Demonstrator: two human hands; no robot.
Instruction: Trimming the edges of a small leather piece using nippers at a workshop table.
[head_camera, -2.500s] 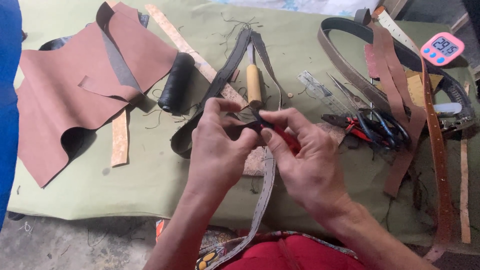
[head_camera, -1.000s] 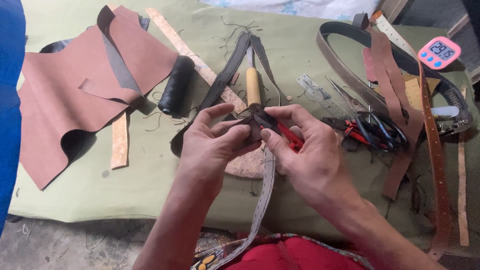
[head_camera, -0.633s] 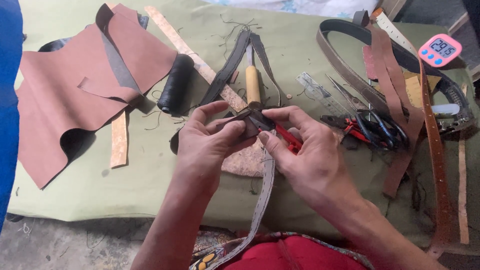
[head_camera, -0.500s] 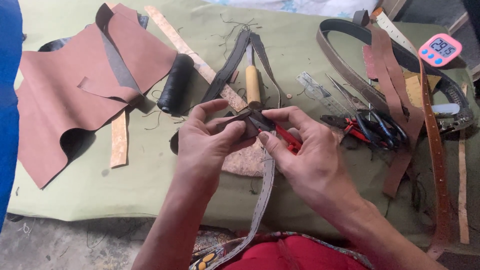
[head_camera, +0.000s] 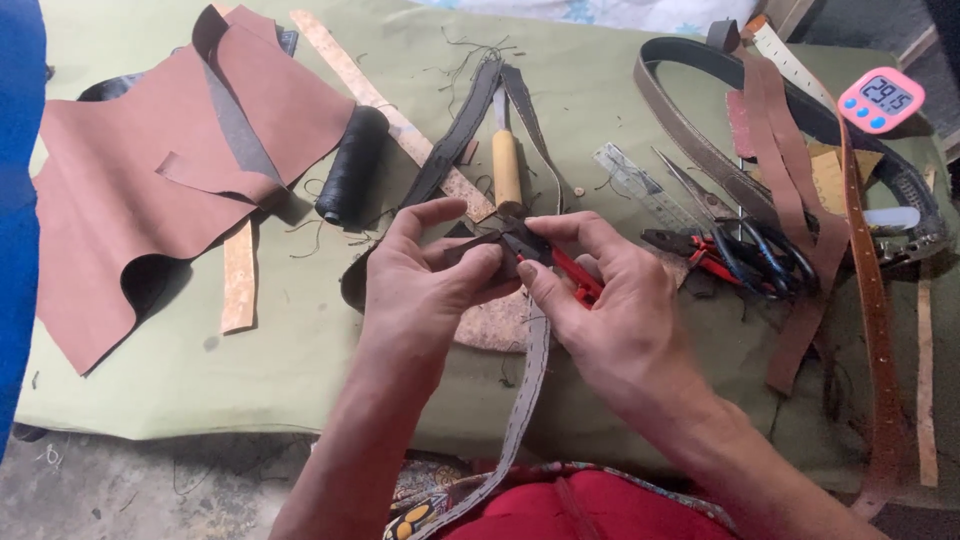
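At frame centre, the left hand (head_camera: 425, 290) pinches the grey stitched leather strap (head_camera: 527, 385); the right hand (head_camera: 610, 320) clamps red-handled pliers (head_camera: 560, 268) on its end, mid-pull; steady tension seems needed next.

A grey, stitched leather strap (head_camera: 525, 385) runs up from the person's lap to just below the wooden-handled awl (head_camera: 507, 172), its dark end pinched there. Red-handled pliers (head_camera: 560, 268) grip that end, tilted.

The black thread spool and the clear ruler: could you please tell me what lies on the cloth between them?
In the head view, between the black thread spool and the clear ruler lie a dark leather strap and a wooden-handled tool.
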